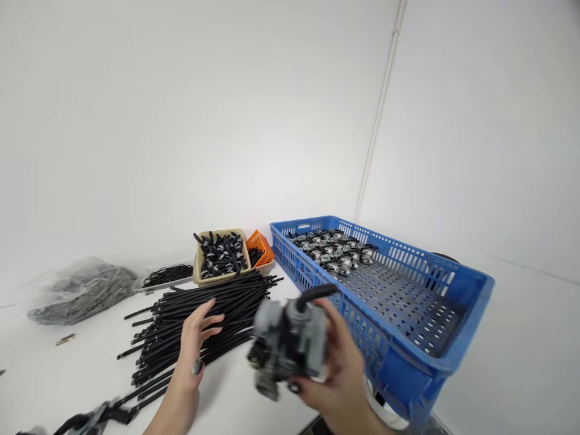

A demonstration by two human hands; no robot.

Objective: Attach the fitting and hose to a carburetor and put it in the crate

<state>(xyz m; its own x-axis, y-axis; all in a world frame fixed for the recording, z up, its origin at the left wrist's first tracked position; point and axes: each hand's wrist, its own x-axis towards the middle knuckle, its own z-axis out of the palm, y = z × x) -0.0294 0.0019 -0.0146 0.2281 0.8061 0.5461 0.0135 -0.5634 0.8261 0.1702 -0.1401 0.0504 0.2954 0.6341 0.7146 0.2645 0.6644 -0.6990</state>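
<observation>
My right hand (pixel 341 368) grips a grey metal carburettor-like part (pixel 286 344) with a short black hose on top, held above the white table's front edge and blurred by motion. My left hand (pixel 196 343) is open, fingers spread, resting on a pile of long black tubes (pixel 203 314) lying across the table. To the right of the held part stands a blue slotted crate (pixel 408 338) with several similar grey parts (pixel 333 249) grouped at its far end.
A beige tray (pixel 197 273) of black clips and a small orange basket (pixel 266 249) sit behind the tubes. A clear plastic bag (pixel 79 289) of dark pieces lies at far left, a flat tray of black rings (pixel 167 275) beside it. White walls close behind.
</observation>
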